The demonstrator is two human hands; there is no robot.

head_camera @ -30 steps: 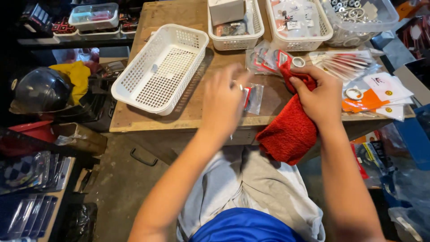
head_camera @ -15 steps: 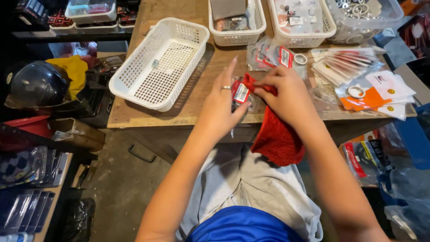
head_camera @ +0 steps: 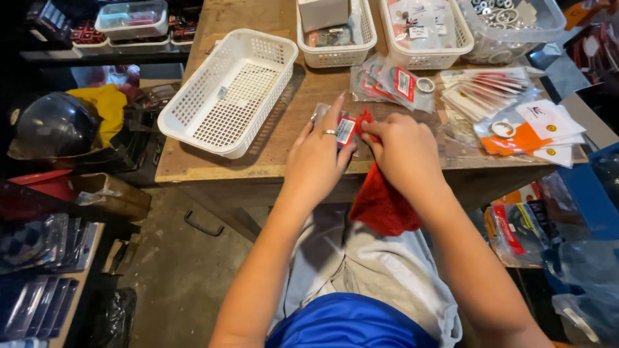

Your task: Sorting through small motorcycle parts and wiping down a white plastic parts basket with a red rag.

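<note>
My left hand (head_camera: 319, 158), a ring on one finger, holds a small clear packet with a red and white label (head_camera: 345, 129) over the front edge of the wooden table (head_camera: 213, 171). My right hand (head_camera: 400, 149) is closed on a red cloth (head_camera: 383, 203) and presses it against the packet. The cloth hangs down below the table edge toward my lap. Both hands touch each other at the packet.
A white perforated basket (head_camera: 229, 93), nearly empty, lies to the left. Further back stand white baskets (head_camera: 335, 48) and a clear tub of metal rings (head_camera: 509, 26). Clear packets (head_camera: 393, 84) and cards (head_camera: 522, 125) lie right. A dark helmet (head_camera: 51, 125) sits left of the table.
My hands came together: the left hand picked up the labelled packet and the right hand brought the red cloth leftward against it.
</note>
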